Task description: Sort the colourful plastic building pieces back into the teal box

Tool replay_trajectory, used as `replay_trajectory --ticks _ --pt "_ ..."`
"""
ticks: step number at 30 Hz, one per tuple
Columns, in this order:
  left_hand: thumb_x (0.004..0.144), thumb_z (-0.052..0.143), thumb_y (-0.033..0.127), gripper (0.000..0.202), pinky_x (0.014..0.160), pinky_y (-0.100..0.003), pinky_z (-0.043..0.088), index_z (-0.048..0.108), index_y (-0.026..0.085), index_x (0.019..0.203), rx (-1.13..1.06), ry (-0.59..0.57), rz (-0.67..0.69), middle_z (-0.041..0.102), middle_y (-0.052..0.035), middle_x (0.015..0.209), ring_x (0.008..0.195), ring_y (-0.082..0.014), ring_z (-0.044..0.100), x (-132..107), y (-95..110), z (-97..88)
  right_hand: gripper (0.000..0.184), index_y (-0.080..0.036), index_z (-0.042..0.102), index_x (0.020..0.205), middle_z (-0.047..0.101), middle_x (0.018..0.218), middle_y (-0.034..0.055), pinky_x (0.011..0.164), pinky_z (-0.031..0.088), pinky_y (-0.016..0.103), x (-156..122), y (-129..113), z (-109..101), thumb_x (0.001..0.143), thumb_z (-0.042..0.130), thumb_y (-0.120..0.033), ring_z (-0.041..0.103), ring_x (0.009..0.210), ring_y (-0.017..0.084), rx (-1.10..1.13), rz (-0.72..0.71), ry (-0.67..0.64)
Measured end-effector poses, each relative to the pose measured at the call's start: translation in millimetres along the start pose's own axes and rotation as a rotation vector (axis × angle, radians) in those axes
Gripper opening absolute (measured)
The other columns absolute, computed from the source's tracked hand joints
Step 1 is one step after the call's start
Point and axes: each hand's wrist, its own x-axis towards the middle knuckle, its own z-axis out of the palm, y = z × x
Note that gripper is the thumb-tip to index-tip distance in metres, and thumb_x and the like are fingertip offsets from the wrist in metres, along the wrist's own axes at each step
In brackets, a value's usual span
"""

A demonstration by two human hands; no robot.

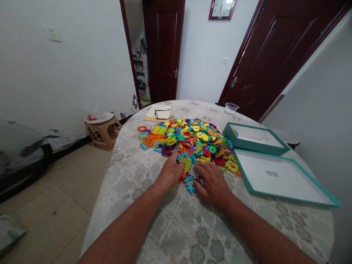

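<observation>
A heap of colourful toothed plastic building pieces (192, 135) lies on the table, with gear-like discs, squares and rings mixed together. At its near edge, my left hand (171, 170) has its thumb and fingers closed around a yellow-green toothed piece (187, 164), with blue pieces beside it. The fingertips are partly hidden. My right hand (213, 180) is just to the right, fingers apart and curved down over the near pieces. Its thumb is close to a blue toothed ring (189, 184). Whether that thumb touches the ring I cannot tell.
Right of the heap are a green-edged box (258, 148) and its shallow lid (286, 179). Black glasses (162, 114) rest on a notebook (150, 114) at the back left. A clear bowl (231, 107) stands at the far edge. A stool (103, 134) is left of the table.
</observation>
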Motion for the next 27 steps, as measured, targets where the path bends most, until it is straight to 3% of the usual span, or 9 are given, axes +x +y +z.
replay_trajectory --ticks 4,8,13,16,18,23,27 --pt "0.090 0.061 0.023 0.010 0.050 -0.016 0.050 0.057 0.021 0.099 -0.023 -0.006 -0.015 0.063 -0.0018 0.089 0.066 -0.0124 0.062 -2 4 -0.5 0.038 -0.020 0.066 0.133 0.068 0.132 0.0151 0.110 0.044 0.054 1 3 7 0.096 0.065 -0.028 0.057 0.124 0.035 0.015 0.061 0.038" --pt "0.089 0.064 0.025 0.012 0.050 -0.017 0.051 0.057 0.021 0.097 -0.055 -0.009 -0.028 0.064 -0.0011 0.087 0.064 -0.0122 0.061 -2 5 0.6 0.033 -0.020 0.068 0.128 0.069 0.129 0.0149 0.108 0.047 0.051 3 11 6 0.097 0.062 -0.031 0.061 0.120 0.032 0.195 0.167 0.166" --pt "0.088 0.067 0.030 0.017 0.049 -0.019 0.052 0.057 0.021 0.099 -0.068 -0.032 -0.071 0.063 0.0017 0.082 0.059 -0.0114 0.061 -1 1 2.1 0.038 -0.023 0.068 0.123 0.074 0.106 0.0089 0.080 0.056 0.037 6 25 -2 0.099 0.058 -0.050 0.069 0.091 0.024 0.714 0.531 0.275" --pt "0.089 0.066 0.030 0.015 0.052 -0.020 0.052 0.060 0.021 0.100 -0.001 -0.036 -0.028 0.066 0.0004 0.085 0.064 -0.0129 0.064 1 -1 1.4 0.043 -0.022 0.066 0.112 0.071 0.080 0.0038 0.059 0.050 0.029 7 29 0 0.100 0.051 -0.061 0.063 0.065 0.018 1.097 0.683 0.249" --pt "0.089 0.066 0.029 0.014 0.055 -0.021 0.051 0.063 0.020 0.100 0.066 -0.040 0.018 0.068 -0.0011 0.086 0.065 -0.0139 0.064 1 0 0.4 0.048 -0.022 0.064 0.101 0.069 0.071 0.0021 0.051 0.044 0.027 7 28 2 0.101 0.046 -0.066 0.057 0.053 0.015 1.209 0.701 0.167" --pt "0.086 0.070 0.033 0.017 0.058 -0.025 0.050 0.069 0.019 0.096 0.101 -0.086 0.079 0.070 -0.0047 0.087 0.072 -0.0174 0.063 -1 1 2.1 0.049 -0.023 0.057 0.086 0.066 0.062 -0.0004 0.046 0.040 0.024 8 13 -2 0.101 0.049 -0.068 0.055 0.047 0.014 1.051 0.637 0.018" --pt "0.088 0.069 0.044 0.030 0.057 -0.027 0.050 0.068 0.019 0.106 0.000 -0.242 0.048 0.071 -0.0048 0.091 0.071 -0.0180 0.063 -1 -8 6.5 0.040 -0.023 0.060 0.089 0.066 0.060 -0.0027 0.048 0.045 0.024 8 4 -7 0.102 0.053 -0.061 0.058 0.048 0.014 0.925 0.597 -0.024"
